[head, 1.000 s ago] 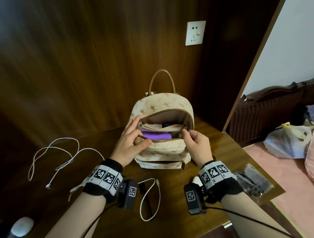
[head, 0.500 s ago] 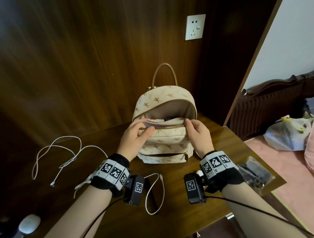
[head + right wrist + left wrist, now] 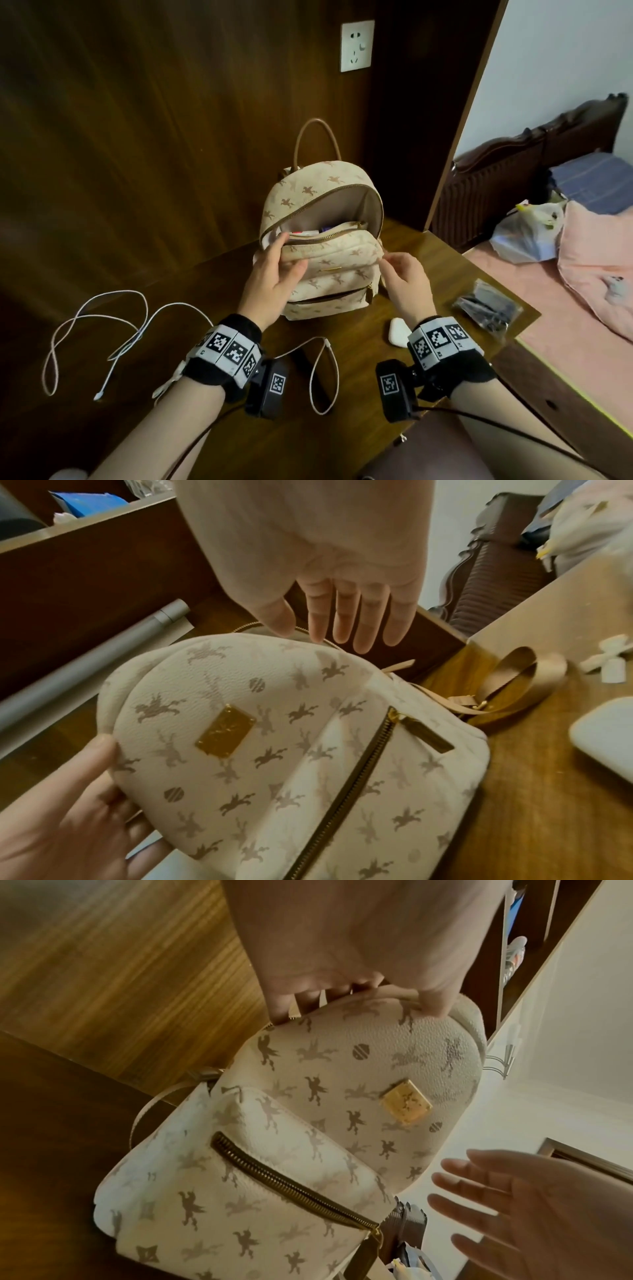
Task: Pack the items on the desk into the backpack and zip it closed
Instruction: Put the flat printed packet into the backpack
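Observation:
The cream backpack with brown horse prints stands upright at the middle of the desk, its main zip undone. My left hand grips the top left edge of its front panel, thumb on the outside and fingers inside. The left wrist view shows the same hold of the left hand on the backpack. My right hand hovers just off the bag's right side, fingers relaxed, holding nothing. In the right wrist view the right hand has straight fingers above the backpack. Some packed items peek out inside.
On the desk lie a long white cable at the left, a short white cable near my left wrist, a white earbud case and a black bagged item at the right edge. A bed lies beyond.
My right hand has let go of the front panel's right edge and drawn away to the right. The front panel stands higher and hides the purple item seen earlier.

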{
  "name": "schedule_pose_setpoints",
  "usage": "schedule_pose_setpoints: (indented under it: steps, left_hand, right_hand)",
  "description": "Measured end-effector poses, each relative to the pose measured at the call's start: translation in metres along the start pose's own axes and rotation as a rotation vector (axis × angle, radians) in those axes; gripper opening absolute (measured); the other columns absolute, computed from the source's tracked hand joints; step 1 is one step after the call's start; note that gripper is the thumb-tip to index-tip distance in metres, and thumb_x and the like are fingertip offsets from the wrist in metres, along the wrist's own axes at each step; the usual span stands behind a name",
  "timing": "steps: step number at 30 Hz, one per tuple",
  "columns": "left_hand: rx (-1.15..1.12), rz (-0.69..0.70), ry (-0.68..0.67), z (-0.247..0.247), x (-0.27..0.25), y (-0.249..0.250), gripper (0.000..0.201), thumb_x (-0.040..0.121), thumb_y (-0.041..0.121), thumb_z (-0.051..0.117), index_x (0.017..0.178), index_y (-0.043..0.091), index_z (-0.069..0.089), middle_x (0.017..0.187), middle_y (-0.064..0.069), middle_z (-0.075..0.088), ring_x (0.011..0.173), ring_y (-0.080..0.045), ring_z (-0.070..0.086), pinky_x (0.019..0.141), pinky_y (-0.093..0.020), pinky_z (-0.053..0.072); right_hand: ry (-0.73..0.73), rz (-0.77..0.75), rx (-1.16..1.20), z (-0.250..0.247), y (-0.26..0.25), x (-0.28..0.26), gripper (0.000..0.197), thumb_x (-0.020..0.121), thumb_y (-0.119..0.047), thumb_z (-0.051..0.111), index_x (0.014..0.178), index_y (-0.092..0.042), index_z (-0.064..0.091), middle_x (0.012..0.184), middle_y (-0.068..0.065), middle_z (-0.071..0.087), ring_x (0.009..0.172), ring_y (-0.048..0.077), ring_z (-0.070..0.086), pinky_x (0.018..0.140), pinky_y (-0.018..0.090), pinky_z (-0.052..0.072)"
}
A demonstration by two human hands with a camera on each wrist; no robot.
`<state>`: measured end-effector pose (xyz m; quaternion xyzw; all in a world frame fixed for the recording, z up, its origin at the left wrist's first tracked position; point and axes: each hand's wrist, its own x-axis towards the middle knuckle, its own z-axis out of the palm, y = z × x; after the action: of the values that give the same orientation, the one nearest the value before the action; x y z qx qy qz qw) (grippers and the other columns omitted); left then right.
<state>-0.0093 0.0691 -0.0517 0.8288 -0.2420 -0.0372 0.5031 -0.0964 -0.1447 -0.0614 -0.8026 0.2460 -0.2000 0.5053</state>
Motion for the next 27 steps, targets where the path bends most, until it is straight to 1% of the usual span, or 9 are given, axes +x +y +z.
schedule_pose_setpoints:
  steps: [4, 7, 10, 14, 17, 20, 23, 25, 27]
  left_hand:
    - [0.004, 0.031, -0.004, 0.0, 0.0, -0.003, 0.07, 0.087, 0.058, 0.044, 0.149, 0.035, 0.021, 0.154, 0.005, 0.029, 0.14, -0.014, 0.027, 0.106, -0.03, 0.028]
    - [-0.012, 0.045, -0.002, -0.003, 0.0, -0.007, 0.069, 0.085, 0.06, 0.042, 0.148, 0.038, 0.022, 0.155, 0.005, 0.027, 0.142, -0.015, 0.025, 0.112, -0.036, 0.029]
    - [-0.016, 0.057, 0.017, -0.01, -0.001, -0.009, 0.063, 0.089, 0.051, 0.038, 0.148, 0.034, 0.026, 0.154, 0.004, 0.029, 0.141, -0.012, 0.025, 0.113, -0.034, 0.027]
    - [-0.017, 0.023, 0.043, -0.027, -0.011, -0.016, 0.06, 0.09, 0.046, 0.037, 0.147, 0.027, 0.032, 0.151, 0.004, 0.035, 0.138, -0.01, 0.031, 0.113, -0.034, 0.028]
    - [0.037, -0.033, 0.058, -0.044, -0.022, -0.029, 0.058, 0.09, 0.047, 0.037, 0.142, 0.024, 0.041, 0.146, 0.004, 0.043, 0.133, -0.01, 0.037, 0.109, -0.033, 0.033]
    - [0.102, -0.068, 0.036, -0.059, -0.035, -0.04, 0.041, 0.098, 0.037, 0.044, 0.136, 0.02, 0.048, 0.139, 0.002, 0.049, 0.13, -0.013, 0.042, 0.104, -0.029, 0.034]
    - [0.187, -0.133, -0.016, -0.068, -0.05, -0.05, 0.036, 0.098, 0.03, 0.047, 0.132, 0.02, 0.051, 0.137, 0.002, 0.05, 0.128, -0.012, 0.043, 0.1, -0.025, 0.033]
    - [0.239, -0.172, -0.064, -0.071, -0.058, -0.056, 0.038, 0.097, 0.033, 0.05, 0.133, 0.022, 0.05, 0.139, 0.004, 0.048, 0.13, -0.012, 0.041, 0.103, -0.028, 0.033]
    - [0.293, -0.194, -0.133, -0.074, -0.065, -0.06, 0.043, 0.095, 0.036, 0.053, 0.136, 0.024, 0.046, 0.143, 0.005, 0.044, 0.135, -0.013, 0.035, 0.109, -0.033, 0.032]
  right_hand:
    - [-0.026, 0.074, -0.032, -0.005, 0.004, -0.015, 0.022, 0.095, -0.028, 0.05, 0.112, -0.016, 0.056, 0.106, -0.001, 0.061, 0.091, 0.011, 0.056, 0.075, 0.022, 0.043]
    - [-0.06, 0.051, -0.088, -0.004, 0.003, -0.023, 0.02, 0.094, -0.026, 0.051, 0.109, -0.016, 0.059, 0.097, -0.004, 0.062, 0.083, 0.004, 0.056, 0.066, 0.014, 0.04]
    - [-0.142, 0.028, -0.174, 0.006, 0.0, -0.028, 0.02, 0.093, -0.029, 0.052, 0.107, -0.016, 0.061, 0.097, -0.001, 0.065, 0.086, 0.011, 0.06, 0.069, 0.018, 0.044]
    - [-0.381, 0.09, -0.403, 0.035, 0.001, -0.037, 0.029, 0.092, -0.037, 0.054, 0.111, -0.016, 0.059, 0.108, 0.001, 0.064, 0.091, 0.012, 0.057, 0.08, 0.024, 0.047]
    - [-0.577, 0.251, -0.531, 0.063, 0.004, -0.047, 0.049, 0.089, -0.05, 0.054, 0.123, -0.014, 0.051, 0.12, 0.004, 0.059, 0.103, 0.017, 0.056, 0.086, 0.027, 0.049]
    - [-0.694, 0.359, -0.627, 0.085, 0.008, -0.055, 0.051, 0.086, -0.054, 0.055, 0.12, -0.015, 0.05, 0.114, 0.003, 0.057, 0.099, 0.017, 0.055, 0.077, 0.027, 0.047]
    - [-0.681, 0.219, -0.657, 0.099, 0.013, -0.061, 0.027, 0.09, -0.043, 0.054, 0.098, -0.017, 0.059, 0.097, 0.001, 0.062, 0.088, 0.017, 0.061, 0.07, 0.027, 0.048]
    - [-0.64, 0.143, -0.522, 0.103, 0.006, -0.063, 0.02, 0.094, -0.03, 0.049, 0.094, -0.013, 0.06, 0.091, 0.004, 0.067, 0.08, 0.017, 0.066, 0.067, 0.028, 0.053]
    - [-0.613, 0.109, -0.31, 0.104, -0.013, -0.066, 0.019, 0.098, -0.021, 0.043, 0.105, -0.011, 0.057, 0.087, 0.004, 0.066, 0.062, 0.011, 0.063, 0.052, 0.02, 0.05]
